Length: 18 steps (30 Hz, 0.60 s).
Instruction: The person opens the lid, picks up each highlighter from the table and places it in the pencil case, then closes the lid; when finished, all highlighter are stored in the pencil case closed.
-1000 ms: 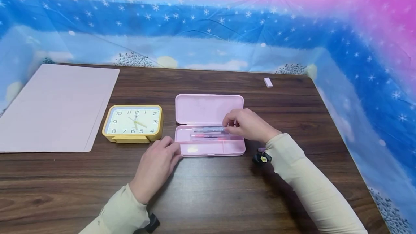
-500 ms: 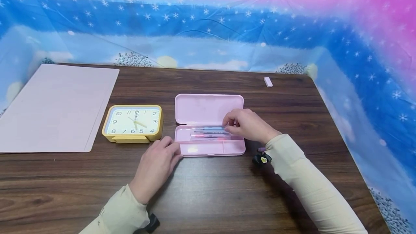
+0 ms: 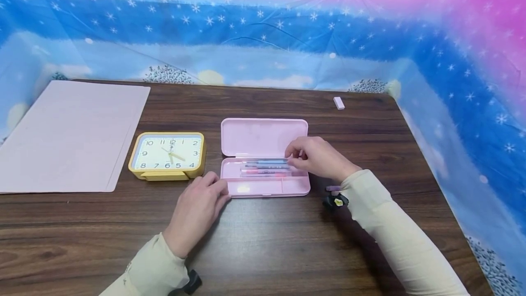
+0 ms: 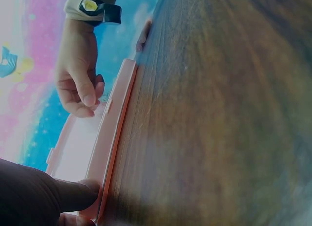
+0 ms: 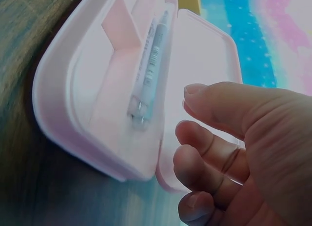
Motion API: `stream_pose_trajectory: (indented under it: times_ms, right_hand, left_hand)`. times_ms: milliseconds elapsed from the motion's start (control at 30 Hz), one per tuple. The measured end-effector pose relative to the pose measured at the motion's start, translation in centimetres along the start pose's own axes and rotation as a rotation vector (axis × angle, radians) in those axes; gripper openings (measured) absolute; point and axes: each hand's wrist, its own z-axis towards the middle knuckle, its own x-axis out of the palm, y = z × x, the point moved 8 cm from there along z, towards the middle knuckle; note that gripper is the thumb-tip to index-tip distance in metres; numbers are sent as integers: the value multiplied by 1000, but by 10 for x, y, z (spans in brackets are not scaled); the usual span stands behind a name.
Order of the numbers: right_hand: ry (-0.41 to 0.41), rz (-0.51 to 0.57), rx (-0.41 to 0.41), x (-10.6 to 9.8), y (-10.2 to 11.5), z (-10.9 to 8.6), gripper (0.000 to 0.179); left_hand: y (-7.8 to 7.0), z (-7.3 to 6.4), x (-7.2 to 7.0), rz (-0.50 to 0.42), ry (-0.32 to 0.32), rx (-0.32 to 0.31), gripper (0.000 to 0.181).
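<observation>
A pink pencil case (image 3: 265,194) lies open on the dark wooden table, its lid (image 3: 264,137) folded back. Several pens (image 3: 267,168), with blue, grey and pink parts, lie side by side in the long rear compartment. At the case's front left corner, my left hand (image 3: 197,209) holds the edge, the thumb (image 4: 80,194) pressed on the front wall in the left wrist view. My right hand (image 3: 320,156) hovers over the case's right end. Its fingers (image 5: 197,143) are loosely bent, with nothing between them and the thumb, apart from the pens.
Left of the case stands a yellow alarm clock (image 3: 167,155). A large pale board or folder (image 3: 78,136) lies at the far left. A small white eraser (image 3: 339,103) sits at the back right. Part of a purple object (image 3: 332,188) shows beside my right wrist.
The blue pen has come to rest among the others, and my right hand has let go of it and shifted slightly right. My left hand stays at the corner.
</observation>
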Motion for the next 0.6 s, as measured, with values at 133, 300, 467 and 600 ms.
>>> stream_pose_trajectory:
  times_ms: [133,300,467,600]
  right_hand:
    - [-25,-7,3,-10,-5,-8,6]
    - [-53,4,31,-24,-16,-23,10]
    - [-64,-9,63,-33,-31,-39,12]
    - [-85,-30,72,-40,-42,-52,14]
  left_hand:
    - [0,0,0,0,4,-1,14]
    - [-1,1,0,3,11,-1,13]
    - [-1,1,0,7,21,-7,14]
    - [-1,1,0,7,20,-6,14]
